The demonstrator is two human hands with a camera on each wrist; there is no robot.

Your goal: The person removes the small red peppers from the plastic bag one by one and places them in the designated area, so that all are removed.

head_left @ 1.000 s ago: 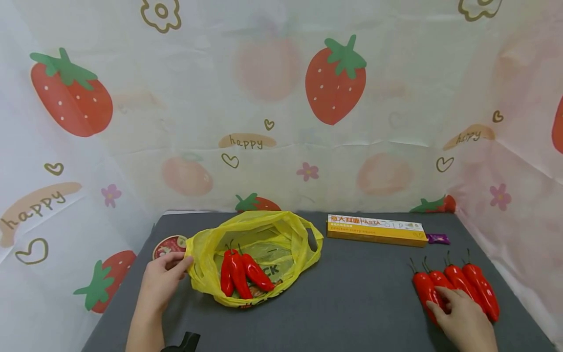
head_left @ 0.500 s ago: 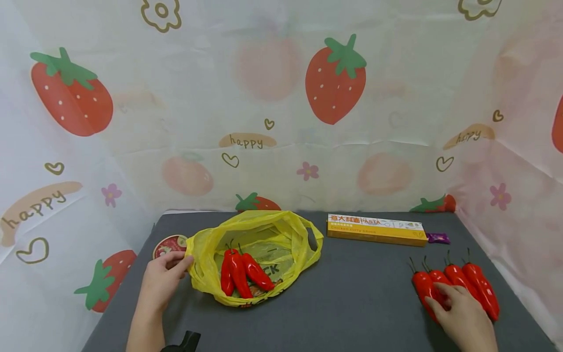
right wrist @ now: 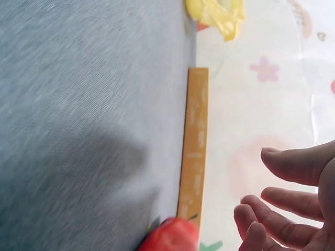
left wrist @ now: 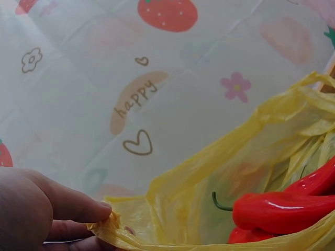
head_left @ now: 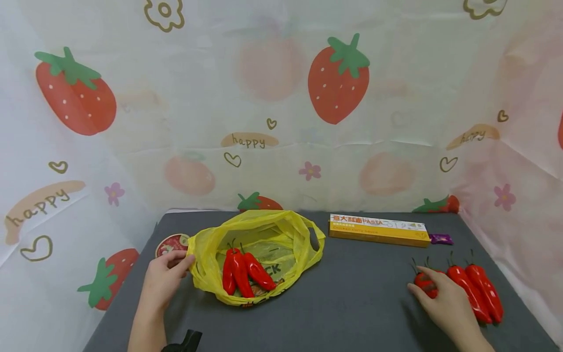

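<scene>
My left hand (head_left: 167,276) pinches the left rim of a yellow plastic bag (head_left: 303,230). In the left wrist view, thumb and fingers (left wrist: 78,204) hold its gathered edge. The bag gapes toward me, with several red chili peppers (head_left: 239,274) inside. Over at the right, my right hand (head_left: 448,303) hovers above the left part of a row of red chili peppers (head_left: 472,293), partly hiding those on the left. Its thumb (right wrist: 288,162) and fingers stand apart with nothing between them in the right wrist view, where a red pepper (right wrist: 175,236) shows at the bottom.
A yellow and white pasta box (head_left: 378,231) lies at the back right, beside a small purple packet (head_left: 441,239). Behind my left hand is a round red-patterned item (head_left: 171,243). A printed cloth (head_left: 272,98) hangs behind and beside the dark table (head_left: 352,298).
My right hand has lifted off the leftmost peppers and shifted slightly away from me and to the left. The left hand keeps its hold on the bag, and the view has turned slightly.
</scene>
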